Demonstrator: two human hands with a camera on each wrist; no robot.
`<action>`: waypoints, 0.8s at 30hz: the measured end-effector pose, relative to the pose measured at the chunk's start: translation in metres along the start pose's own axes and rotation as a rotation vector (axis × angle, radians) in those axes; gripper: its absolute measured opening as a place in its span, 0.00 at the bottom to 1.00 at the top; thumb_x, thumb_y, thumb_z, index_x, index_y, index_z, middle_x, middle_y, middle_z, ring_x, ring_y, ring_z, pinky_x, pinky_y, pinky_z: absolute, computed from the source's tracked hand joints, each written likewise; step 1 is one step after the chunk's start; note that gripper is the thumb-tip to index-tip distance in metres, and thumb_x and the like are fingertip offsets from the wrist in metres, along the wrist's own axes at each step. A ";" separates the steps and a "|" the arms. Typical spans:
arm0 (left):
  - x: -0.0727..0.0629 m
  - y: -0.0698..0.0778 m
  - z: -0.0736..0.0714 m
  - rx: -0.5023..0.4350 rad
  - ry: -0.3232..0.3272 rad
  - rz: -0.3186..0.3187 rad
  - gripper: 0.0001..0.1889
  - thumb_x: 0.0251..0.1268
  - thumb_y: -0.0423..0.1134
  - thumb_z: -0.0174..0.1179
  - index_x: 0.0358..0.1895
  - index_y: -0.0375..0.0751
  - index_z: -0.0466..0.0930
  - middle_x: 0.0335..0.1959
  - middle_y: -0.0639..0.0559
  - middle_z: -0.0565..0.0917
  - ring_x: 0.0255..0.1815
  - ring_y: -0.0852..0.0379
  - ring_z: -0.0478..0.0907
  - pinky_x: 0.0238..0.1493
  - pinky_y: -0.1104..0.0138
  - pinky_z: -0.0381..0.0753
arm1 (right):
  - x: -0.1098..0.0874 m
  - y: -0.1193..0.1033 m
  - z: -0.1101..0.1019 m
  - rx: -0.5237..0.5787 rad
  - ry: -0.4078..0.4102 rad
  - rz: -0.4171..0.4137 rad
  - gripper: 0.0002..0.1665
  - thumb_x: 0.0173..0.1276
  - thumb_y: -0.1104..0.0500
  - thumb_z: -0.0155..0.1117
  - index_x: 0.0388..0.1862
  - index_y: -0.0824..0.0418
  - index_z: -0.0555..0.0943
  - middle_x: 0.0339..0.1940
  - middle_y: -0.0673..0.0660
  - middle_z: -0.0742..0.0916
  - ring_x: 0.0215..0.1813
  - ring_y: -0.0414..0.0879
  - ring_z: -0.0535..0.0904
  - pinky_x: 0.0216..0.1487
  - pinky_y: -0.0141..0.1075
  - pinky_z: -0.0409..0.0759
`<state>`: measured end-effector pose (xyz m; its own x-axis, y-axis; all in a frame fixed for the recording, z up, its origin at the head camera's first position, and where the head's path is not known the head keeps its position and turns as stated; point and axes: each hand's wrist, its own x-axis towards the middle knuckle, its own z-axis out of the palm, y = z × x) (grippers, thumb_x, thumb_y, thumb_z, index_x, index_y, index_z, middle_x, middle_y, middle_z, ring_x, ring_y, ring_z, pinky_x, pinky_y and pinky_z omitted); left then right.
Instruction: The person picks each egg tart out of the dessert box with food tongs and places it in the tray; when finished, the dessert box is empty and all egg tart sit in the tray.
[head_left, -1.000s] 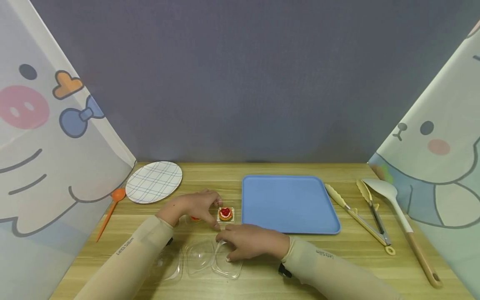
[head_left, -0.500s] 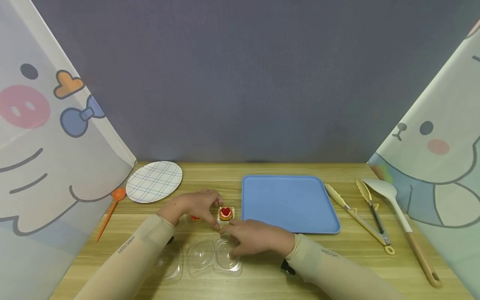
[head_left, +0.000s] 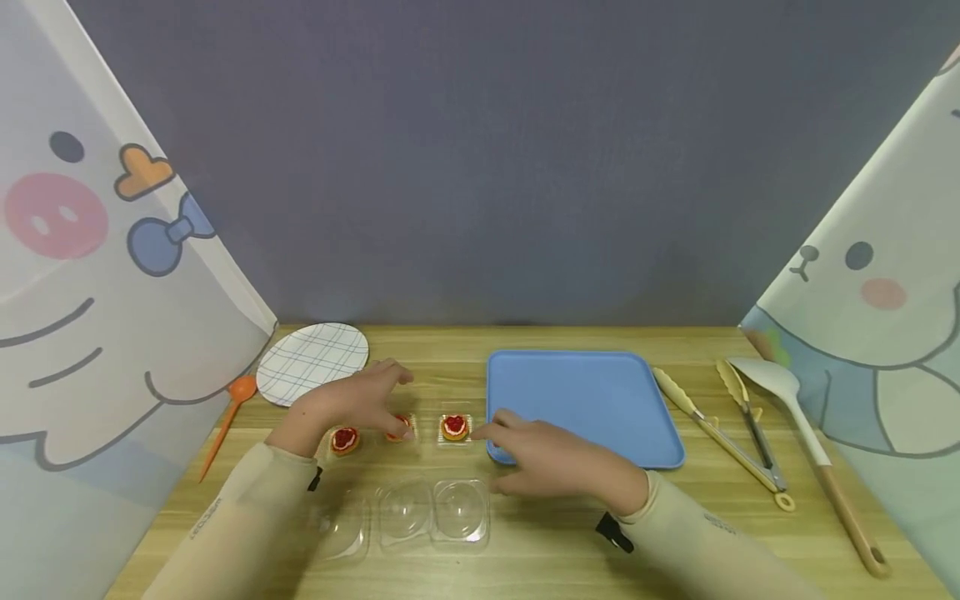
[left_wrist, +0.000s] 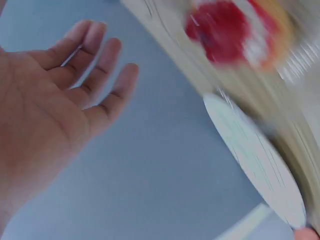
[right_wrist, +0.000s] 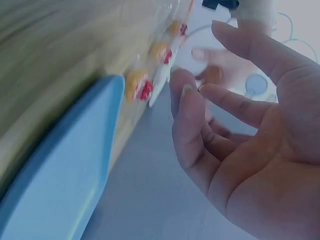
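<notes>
Three small round tarts with red topping sit in a row of clear plastic boxes: a left one (head_left: 345,440), a middle one (head_left: 393,435) and a right one (head_left: 455,427). Their clear lids (head_left: 460,510) lie folded back toward the front. My left hand (head_left: 347,406) hovers over the left and middle tarts, its thumb covering part of the middle one; the left wrist view shows its fingers spread, holding nothing. Beside the right tart is my right hand (head_left: 558,462), fingers loosely bent and holding nothing, overlapping the tray's front left corner.
A blue tray (head_left: 585,400) lies right of the boxes. Farther right are yellow-tipped tongs (head_left: 720,437) and a white turner with a wooden handle (head_left: 806,433). At the back left are a checked oval plate (head_left: 311,362) and an orange spoon (head_left: 242,389).
My right hand has left the right box's lid and moved right. My left hand has drawn back left and up, uncovering the left tart. The lid now lies open.
</notes>
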<state>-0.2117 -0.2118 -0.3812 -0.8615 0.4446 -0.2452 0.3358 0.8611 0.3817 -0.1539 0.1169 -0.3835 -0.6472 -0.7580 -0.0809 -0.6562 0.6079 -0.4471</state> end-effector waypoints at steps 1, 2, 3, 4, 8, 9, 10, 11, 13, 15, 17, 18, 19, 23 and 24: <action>-0.006 -0.004 -0.002 0.008 0.016 -0.012 0.51 0.54 0.62 0.79 0.75 0.36 0.69 0.73 0.41 0.74 0.80 0.32 0.65 0.76 0.40 0.72 | -0.004 0.002 -0.002 0.012 0.018 0.008 0.38 0.71 0.50 0.75 0.77 0.51 0.74 0.56 0.53 0.80 0.30 0.34 0.73 0.36 0.31 0.76; -0.012 -0.008 -0.003 0.013 0.025 -0.027 0.51 0.55 0.62 0.79 0.75 0.34 0.70 0.73 0.40 0.74 0.80 0.29 0.65 0.76 0.38 0.71 | -0.007 0.003 -0.004 0.023 0.037 0.017 0.38 0.71 0.50 0.75 0.77 0.51 0.74 0.58 0.53 0.79 0.30 0.33 0.73 0.35 0.30 0.76; -0.018 -0.013 -0.005 0.020 0.033 -0.047 0.50 0.55 0.61 0.79 0.74 0.33 0.71 0.72 0.38 0.74 0.79 0.27 0.65 0.75 0.37 0.71 | -0.011 0.005 -0.006 0.036 0.058 0.029 0.38 0.71 0.51 0.75 0.77 0.51 0.73 0.60 0.53 0.79 0.30 0.32 0.73 0.34 0.30 0.76; -0.024 -0.017 -0.005 0.026 0.038 -0.067 0.50 0.55 0.61 0.79 0.74 0.32 0.71 0.72 0.37 0.74 0.78 0.25 0.64 0.74 0.35 0.71 | -0.014 0.008 -0.008 0.047 0.080 0.040 0.38 0.71 0.50 0.75 0.78 0.51 0.73 0.61 0.52 0.78 0.30 0.30 0.73 0.34 0.29 0.77; -0.048 -0.031 -0.006 0.049 0.036 -0.143 0.50 0.57 0.62 0.77 0.74 0.29 0.71 0.72 0.30 0.74 0.75 0.19 0.64 0.69 0.32 0.73 | -0.029 0.020 -0.015 0.084 0.161 0.081 0.41 0.71 0.48 0.76 0.80 0.52 0.70 0.64 0.53 0.78 0.31 0.28 0.76 0.35 0.29 0.78; -0.054 -0.034 -0.006 0.058 0.035 -0.157 0.51 0.56 0.63 0.77 0.73 0.28 0.71 0.72 0.29 0.74 0.74 0.19 0.66 0.68 0.32 0.74 | -0.033 0.024 -0.017 0.081 0.183 0.087 0.42 0.71 0.48 0.76 0.80 0.52 0.70 0.64 0.54 0.79 0.31 0.27 0.76 0.35 0.28 0.79; -0.059 -0.038 -0.005 0.065 0.032 -0.166 0.52 0.55 0.63 0.78 0.73 0.28 0.71 0.71 0.27 0.74 0.72 0.19 0.68 0.66 0.33 0.76 | -0.038 0.028 -0.019 0.077 0.203 0.097 0.43 0.72 0.47 0.75 0.80 0.53 0.69 0.65 0.55 0.79 0.32 0.27 0.76 0.36 0.28 0.79; -0.065 -0.041 -0.004 0.062 0.030 -0.173 0.53 0.54 0.63 0.78 0.73 0.27 0.71 0.71 0.27 0.74 0.71 0.20 0.70 0.65 0.33 0.77 | -0.042 0.032 -0.022 0.069 0.222 0.111 0.43 0.72 0.46 0.75 0.81 0.53 0.69 0.65 0.56 0.79 0.32 0.27 0.76 0.36 0.29 0.79; -0.074 -0.048 -0.001 0.049 0.024 -0.191 0.56 0.51 0.64 0.79 0.74 0.27 0.69 0.70 0.25 0.73 0.68 0.23 0.75 0.62 0.34 0.79 | -0.051 0.042 -0.026 0.046 0.266 0.148 0.43 0.73 0.44 0.74 0.81 0.52 0.68 0.66 0.57 0.79 0.34 0.27 0.74 0.34 0.29 0.78; -0.082 -0.055 0.002 0.027 0.015 -0.216 0.59 0.49 0.65 0.80 0.77 0.29 0.67 0.71 0.23 0.71 0.66 0.27 0.78 0.60 0.35 0.81 | -0.060 0.051 -0.031 0.040 0.306 0.193 0.42 0.75 0.43 0.71 0.82 0.53 0.67 0.67 0.58 0.78 0.36 0.29 0.74 0.33 0.29 0.77; -0.087 -0.061 0.005 0.003 0.009 -0.228 0.61 0.48 0.66 0.80 0.79 0.30 0.63 0.72 0.22 0.69 0.66 0.27 0.78 0.59 0.35 0.81 | -0.069 0.061 -0.037 0.049 0.343 0.234 0.41 0.77 0.42 0.69 0.81 0.54 0.67 0.69 0.59 0.76 0.39 0.34 0.75 0.34 0.30 0.77; -0.089 -0.064 0.007 -0.002 0.007 -0.232 0.63 0.47 0.67 0.80 0.80 0.31 0.62 0.73 0.22 0.69 0.67 0.26 0.78 0.59 0.34 0.81 | -0.074 0.067 -0.039 0.059 0.362 0.258 0.41 0.78 0.42 0.68 0.81 0.55 0.67 0.69 0.60 0.75 0.42 0.37 0.77 0.36 0.31 0.79; -0.090 -0.066 0.008 -0.008 0.008 -0.233 0.63 0.47 0.67 0.80 0.81 0.32 0.61 0.73 0.23 0.70 0.68 0.25 0.77 0.59 0.33 0.80 | -0.079 0.073 -0.042 0.070 0.383 0.278 0.41 0.79 0.42 0.67 0.81 0.57 0.66 0.70 0.61 0.74 0.45 0.41 0.79 0.39 0.34 0.80; -0.090 -0.076 0.012 -0.048 0.011 -0.186 0.62 0.50 0.64 0.81 0.80 0.29 0.60 0.68 0.27 0.78 0.70 0.23 0.75 0.63 0.31 0.77 | -0.099 0.104 -0.050 0.060 0.477 0.363 0.43 0.80 0.45 0.65 0.81 0.66 0.62 0.73 0.71 0.71 0.60 0.65 0.79 0.54 0.55 0.83; -0.089 -0.078 0.013 -0.072 0.006 -0.181 0.62 0.50 0.63 0.81 0.80 0.29 0.60 0.67 0.27 0.80 0.70 0.25 0.76 0.64 0.32 0.77 | -0.105 0.112 -0.051 0.042 0.497 0.399 0.44 0.80 0.45 0.66 0.81 0.68 0.61 0.73 0.74 0.69 0.64 0.71 0.76 0.57 0.61 0.81</action>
<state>-0.1560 -0.3151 -0.4006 -0.9077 0.2825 -0.3103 0.1473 0.9069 0.3947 -0.1796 0.2766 -0.3802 -0.9479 -0.2690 0.1706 -0.3185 0.8033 -0.5032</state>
